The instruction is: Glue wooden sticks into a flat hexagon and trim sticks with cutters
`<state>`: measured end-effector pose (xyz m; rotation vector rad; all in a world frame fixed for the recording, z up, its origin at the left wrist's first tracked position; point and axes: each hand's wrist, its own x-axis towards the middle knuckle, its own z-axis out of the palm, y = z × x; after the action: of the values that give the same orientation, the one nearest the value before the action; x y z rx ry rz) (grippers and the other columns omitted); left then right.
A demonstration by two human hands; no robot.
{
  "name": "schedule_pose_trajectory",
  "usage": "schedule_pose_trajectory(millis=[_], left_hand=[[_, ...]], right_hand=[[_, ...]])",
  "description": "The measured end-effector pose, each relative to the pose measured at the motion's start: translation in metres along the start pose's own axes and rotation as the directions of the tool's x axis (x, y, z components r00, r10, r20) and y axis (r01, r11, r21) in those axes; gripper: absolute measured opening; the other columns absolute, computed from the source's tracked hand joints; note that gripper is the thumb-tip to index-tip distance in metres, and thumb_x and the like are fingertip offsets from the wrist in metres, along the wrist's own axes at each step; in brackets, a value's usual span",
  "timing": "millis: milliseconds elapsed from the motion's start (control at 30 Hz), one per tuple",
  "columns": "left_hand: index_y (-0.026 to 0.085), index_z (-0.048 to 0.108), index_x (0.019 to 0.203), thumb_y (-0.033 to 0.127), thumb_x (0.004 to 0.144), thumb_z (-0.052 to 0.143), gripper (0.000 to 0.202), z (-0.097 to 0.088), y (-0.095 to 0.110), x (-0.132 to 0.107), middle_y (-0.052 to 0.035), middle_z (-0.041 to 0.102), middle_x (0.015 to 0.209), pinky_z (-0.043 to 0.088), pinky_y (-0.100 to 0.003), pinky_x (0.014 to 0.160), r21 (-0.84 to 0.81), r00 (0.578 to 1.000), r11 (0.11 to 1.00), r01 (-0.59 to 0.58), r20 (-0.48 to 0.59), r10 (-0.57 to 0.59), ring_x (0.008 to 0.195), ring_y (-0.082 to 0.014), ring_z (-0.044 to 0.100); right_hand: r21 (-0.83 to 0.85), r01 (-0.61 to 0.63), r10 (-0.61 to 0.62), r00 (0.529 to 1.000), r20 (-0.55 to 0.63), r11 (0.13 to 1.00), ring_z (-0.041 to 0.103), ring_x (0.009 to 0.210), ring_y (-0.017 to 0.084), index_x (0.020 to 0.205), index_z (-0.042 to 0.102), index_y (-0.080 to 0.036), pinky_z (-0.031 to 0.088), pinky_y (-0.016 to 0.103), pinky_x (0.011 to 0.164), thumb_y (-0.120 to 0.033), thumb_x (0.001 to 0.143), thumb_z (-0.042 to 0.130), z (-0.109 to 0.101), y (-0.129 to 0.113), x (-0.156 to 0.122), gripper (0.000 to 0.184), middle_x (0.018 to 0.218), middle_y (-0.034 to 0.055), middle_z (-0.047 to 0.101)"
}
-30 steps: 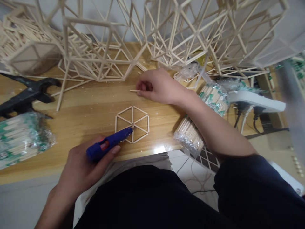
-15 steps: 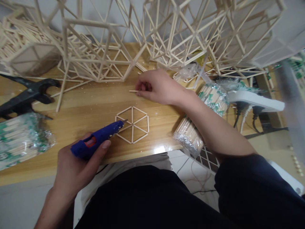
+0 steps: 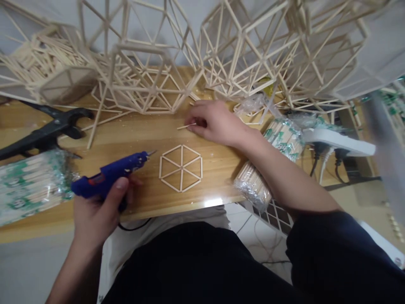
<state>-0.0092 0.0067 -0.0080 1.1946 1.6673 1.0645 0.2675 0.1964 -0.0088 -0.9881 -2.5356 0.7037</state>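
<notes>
My left hand (image 3: 103, 207) is wrapped round a blue hot glue gun (image 3: 110, 173), its metal nozzle pointing up and right, just left of a flat stick hexagon. That hexagon (image 3: 181, 168), with spokes meeting at its centre, lies on the wooden table (image 3: 148, 139). Farther back, my right hand (image 3: 215, 122) pinches a short thin wooden stick (image 3: 183, 126) between thumb and fingers, its free end pointing left. The stick is a little above or on the tabletop; I cannot tell which.
Large stick frameworks (image 3: 240, 46) stand along the back. At left lie black pliers-like cutters (image 3: 47, 126) and a wrapped stick pack (image 3: 31, 183). Another stick pack (image 3: 253, 181) lies under my right forearm, near a white power strip (image 3: 340, 141) with plugs. A stick pile (image 3: 53, 59) sits back left.
The glue gun has drawn back left, its nozzle leaving the hexagon. My right hand still pinches the stick, now tilted slightly. The whole view has shifted a little.
</notes>
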Motion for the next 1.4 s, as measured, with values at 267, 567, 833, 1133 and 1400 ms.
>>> schedule_pose_trajectory(millis=[267,567,833,1133,1400], left_hand=[[0.022,0.074,0.087,0.044,0.09,0.077,0.022,-0.004,-0.007,0.008,0.0001,0.076,0.082,0.041,-0.029,0.047,-0.289,0.998,0.956,0.053,-0.016,-0.06,0.05,-0.011,0.056],[0.022,0.075,0.088,0.042,0.094,0.071,0.022,-0.013,-0.016,0.006,-0.0015,0.07,0.069,0.044,-0.028,0.05,-0.309,0.999,0.951,0.034,0.04,-0.023,0.052,-0.013,0.056],[0.021,0.073,0.083,0.04,0.094,0.071,0.022,-0.014,-0.017,0.009,-0.0013,0.069,0.071,0.04,-0.025,0.045,-0.467,0.998,0.883,0.056,0.057,-0.034,0.052,-0.0111,0.054],[0.02,0.07,0.085,0.043,0.093,0.071,0.024,-0.017,-0.019,0.008,-0.0022,0.072,0.073,0.039,-0.026,0.045,-0.528,0.997,0.846,0.079,0.037,-0.07,0.051,-0.0115,0.053],[0.02,0.07,0.083,0.041,0.092,0.068,0.024,-0.019,-0.015,0.009,-0.0035,0.071,0.074,0.039,-0.026,0.044,-0.543,0.994,0.833,0.107,0.039,-0.102,0.05,-0.0116,0.053]], right_hand=[[-0.148,0.094,-0.094,0.996,0.011,0.984,0.067,0.105,0.025,0.109,0.071,-0.017,0.05,0.036,0.087,-0.019,0.107,0.047,0.008,-0.011,0.001,0.024,0.118,0.0126,0.071],[-0.292,0.109,-0.071,0.988,0.14,0.95,0.067,0.094,0.026,0.106,0.071,-0.016,0.053,0.038,0.08,-0.026,0.11,0.047,0.003,-0.072,-0.019,0.026,0.108,0.0138,0.071],[-0.157,0.114,-0.1,0.99,0.095,0.981,0.062,0.126,0.033,0.126,0.067,-0.013,0.052,0.051,0.107,-0.025,0.109,0.051,0.042,-0.102,-0.029,0.026,0.131,0.0215,0.069],[-0.179,0.098,-0.06,0.977,0.206,0.979,0.06,0.092,0.026,0.092,0.061,-0.02,0.048,0.036,0.084,-0.006,0.091,0.048,0.043,-0.103,0.013,0.019,0.094,0.0101,0.066],[-0.225,0.117,-0.046,0.954,0.295,0.967,0.059,0.084,0.023,0.087,0.062,-0.018,0.046,0.035,0.079,-0.008,0.089,0.051,0.038,-0.11,0.024,0.016,0.093,0.0106,0.066]])
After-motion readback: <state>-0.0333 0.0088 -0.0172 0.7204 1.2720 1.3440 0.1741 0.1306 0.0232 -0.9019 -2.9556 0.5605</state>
